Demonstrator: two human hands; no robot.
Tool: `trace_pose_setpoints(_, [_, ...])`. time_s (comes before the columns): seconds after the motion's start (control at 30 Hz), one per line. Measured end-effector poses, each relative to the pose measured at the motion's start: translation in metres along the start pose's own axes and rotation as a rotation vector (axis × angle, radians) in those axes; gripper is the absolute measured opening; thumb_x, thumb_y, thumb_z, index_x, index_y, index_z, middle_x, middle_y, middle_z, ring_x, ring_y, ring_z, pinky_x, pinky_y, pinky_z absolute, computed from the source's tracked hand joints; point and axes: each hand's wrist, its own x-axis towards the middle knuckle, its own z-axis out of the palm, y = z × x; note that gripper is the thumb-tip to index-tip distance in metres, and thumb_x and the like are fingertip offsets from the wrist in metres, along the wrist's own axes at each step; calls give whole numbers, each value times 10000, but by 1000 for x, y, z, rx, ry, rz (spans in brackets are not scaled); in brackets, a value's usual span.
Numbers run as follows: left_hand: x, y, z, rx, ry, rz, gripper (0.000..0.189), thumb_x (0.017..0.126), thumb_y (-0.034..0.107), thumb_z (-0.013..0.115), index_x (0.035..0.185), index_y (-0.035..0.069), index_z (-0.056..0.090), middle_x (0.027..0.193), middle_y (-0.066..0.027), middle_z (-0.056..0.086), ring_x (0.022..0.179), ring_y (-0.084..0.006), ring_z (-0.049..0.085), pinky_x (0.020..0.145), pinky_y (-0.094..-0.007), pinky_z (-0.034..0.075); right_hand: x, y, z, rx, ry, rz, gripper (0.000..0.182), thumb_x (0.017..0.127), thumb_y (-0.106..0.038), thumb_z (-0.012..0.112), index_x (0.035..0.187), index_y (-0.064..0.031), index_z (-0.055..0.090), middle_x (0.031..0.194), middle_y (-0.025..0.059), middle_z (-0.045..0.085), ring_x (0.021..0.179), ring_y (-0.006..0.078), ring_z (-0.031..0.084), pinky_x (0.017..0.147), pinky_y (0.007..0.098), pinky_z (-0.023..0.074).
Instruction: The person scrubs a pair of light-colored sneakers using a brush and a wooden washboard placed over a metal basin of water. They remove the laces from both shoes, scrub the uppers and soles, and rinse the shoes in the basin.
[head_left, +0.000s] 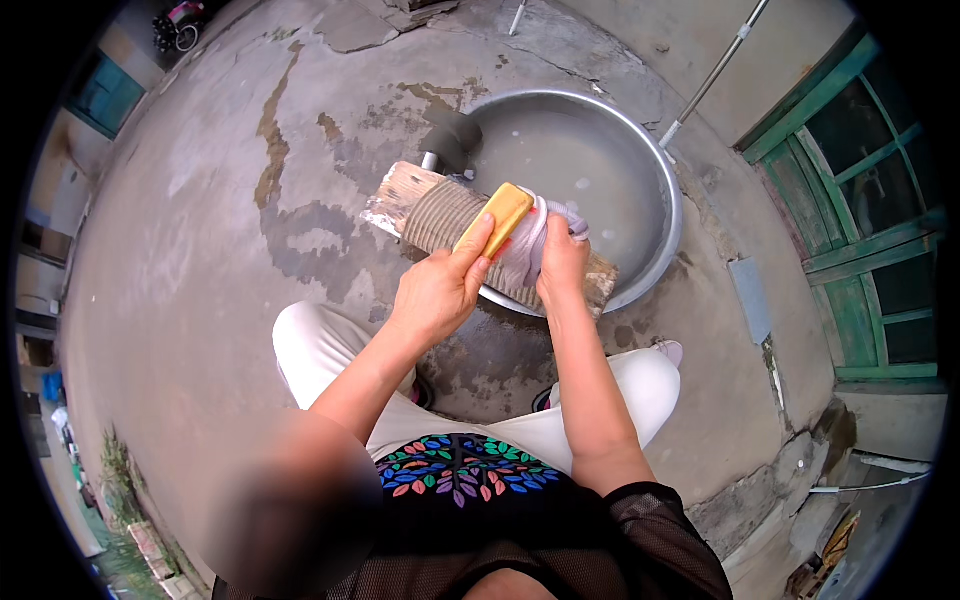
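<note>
My left hand (439, 295) grips a yellow bar of soap (504, 215), its fingers wrapped around the lower part. The bar slants over a ribbed wooden washboard (442, 216) that lies across the near rim of a wide metal basin (670, 217). Right beside the soap, my right hand (562, 261) is closed on a pale lilac cloth (522, 262), bunched on the washboard's right part. Cloudy water (555, 161) with a few patches of foam fills part of the basin. Part of the cloth is hidden behind my fingers.
Wet patches mark the concrete ground (195, 270) around the basin. A metal pole (712, 79) rises just beyond its right rim. Green framed windows (862, 195) line the wall at right. A flat grey slab (748, 300) lies to the right. My bent knees flank the near side.
</note>
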Motion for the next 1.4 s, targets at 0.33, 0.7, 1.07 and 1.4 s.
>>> trace_pose_setpoints(0.33, [19,-20,-4,-312,-10,23,436,963,361,329,1384,246,347,1152,-190,576,1025,-350,568,894,-370,435,5,-18,-18,-392,-93,-375,172,765,-91,546,645,31,536,606,17,556,579,96,520,555,294,413])
trace_pose_setpoints(0.7, [55,-40,6,-1416,-375,-247,616,853,436,579,1321,72,410,1214,-150,532,1095,-228,538,978,-356,414,-51,-18,-2,-709,-679,-678,220,724,-146,650,867,15,604,769,110,612,700,228,599,670,331,475])
trace_pose_setpoints(1.07, [8,-69,-5,-1687,-580,-300,782,721,314,742,1347,51,355,1240,-140,516,1139,-244,511,1012,-360,373,-86,0,-13,-944,-1030,-1091,325,647,-123,679,950,-17,624,1007,103,576,1046,315,506,958,463,363])
trace_pose_setpoints(1.4, [12,-71,-4,-1536,-547,-112,975,563,149,812,1372,39,280,1237,-131,509,1132,-237,518,983,-361,410,-96,-30,-23,-1237,-1245,-592,530,603,-80,696,1095,27,530,1170,175,502,1094,342,491,955,389,393])
